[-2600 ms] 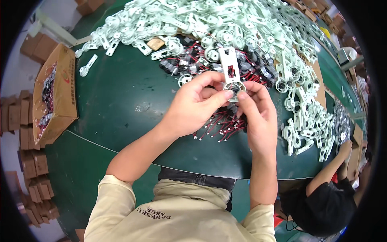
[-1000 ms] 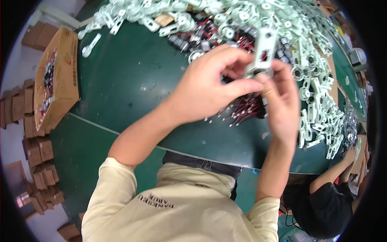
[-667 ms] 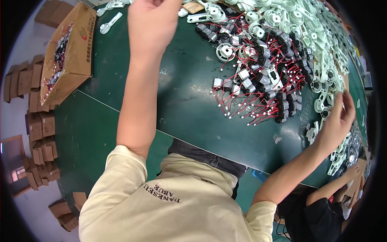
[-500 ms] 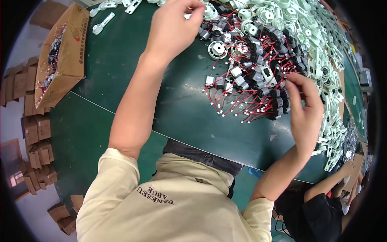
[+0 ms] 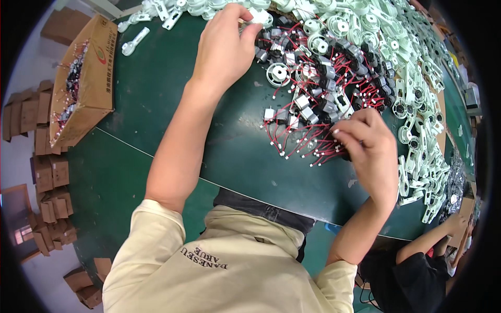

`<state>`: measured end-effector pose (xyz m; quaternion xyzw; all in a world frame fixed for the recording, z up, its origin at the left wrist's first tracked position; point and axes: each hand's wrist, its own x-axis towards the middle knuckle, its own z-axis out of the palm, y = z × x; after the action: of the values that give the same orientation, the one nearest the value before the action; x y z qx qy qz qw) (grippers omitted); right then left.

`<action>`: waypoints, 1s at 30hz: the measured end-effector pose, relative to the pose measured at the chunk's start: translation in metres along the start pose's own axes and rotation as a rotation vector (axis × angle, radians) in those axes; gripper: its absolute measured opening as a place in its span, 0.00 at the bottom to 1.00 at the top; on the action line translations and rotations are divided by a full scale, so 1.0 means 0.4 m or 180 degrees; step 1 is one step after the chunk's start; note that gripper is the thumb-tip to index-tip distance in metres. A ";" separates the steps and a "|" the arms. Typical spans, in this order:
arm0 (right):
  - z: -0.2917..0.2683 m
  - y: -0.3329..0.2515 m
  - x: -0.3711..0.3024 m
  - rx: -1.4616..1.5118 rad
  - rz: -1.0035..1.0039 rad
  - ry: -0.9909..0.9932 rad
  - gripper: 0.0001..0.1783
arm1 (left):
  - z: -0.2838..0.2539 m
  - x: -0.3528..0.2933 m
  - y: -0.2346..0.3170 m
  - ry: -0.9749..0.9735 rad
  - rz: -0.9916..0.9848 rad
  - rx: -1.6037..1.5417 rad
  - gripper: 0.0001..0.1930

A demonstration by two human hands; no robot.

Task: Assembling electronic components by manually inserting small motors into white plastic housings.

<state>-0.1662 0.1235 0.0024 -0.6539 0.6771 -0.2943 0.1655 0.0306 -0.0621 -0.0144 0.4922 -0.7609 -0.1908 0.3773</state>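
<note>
My left hand [image 5: 225,52] is curled at the near edge of the pale green plastic heap, thumb and forefinger closed about a pale green plastic part [image 5: 257,17]. The hand partly hides that part. My right hand [image 5: 371,154] is over the front right of a pile of small motors [image 5: 327,86] with red leads. Its thumb and forefinger pinch a small white wire connector [image 5: 336,131]; the motor behind it is mostly covered by the hand. Several red wires [image 5: 312,140] with white plugs fan out beside these fingers. A round pale green part [image 5: 278,74] lies between my hands.
Pale green plastic housings [image 5: 417,125] heap along the back and right of the green table [image 5: 250,156]. A cardboard box [image 5: 86,78] of wired motors stands at left. Brown cartons [image 5: 49,177] are stacked beyond it. A person in black [image 5: 409,276] works at lower right.
My right hand has moved left and toward me, from the pile's right side to the wire ends, and its fingers have closed. My left hand has shifted slightly right and nearer.
</note>
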 end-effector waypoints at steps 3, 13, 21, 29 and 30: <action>-0.012 0.027 0.014 0.1259 -0.0141 0.0898 0.05 | 0.004 -0.001 -0.018 0.0364 0.0210 -0.1174 0.12; 0.034 0.016 0.035 0.2600 0.0235 0.1800 0.10 | 0.033 -0.051 0.050 -0.0380 0.0233 -0.1202 0.05; 0.024 0.014 0.040 0.2387 0.0596 0.1948 0.10 | -0.057 -0.209 0.135 -0.2858 0.1969 0.0300 0.26; 0.005 0.003 0.028 0.3041 0.0563 0.1438 0.10 | -0.045 -0.148 0.155 -0.1491 0.1581 -0.0418 0.24; 0.001 -0.001 0.024 0.3271 0.0564 0.1233 0.09 | -0.043 -0.136 0.155 -0.1167 0.1729 -0.0312 0.23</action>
<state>-0.1664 0.1140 0.0038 -0.3636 0.5169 -0.6864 0.3598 0.0188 0.0152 0.0168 0.2100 -0.9095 -0.2050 0.2943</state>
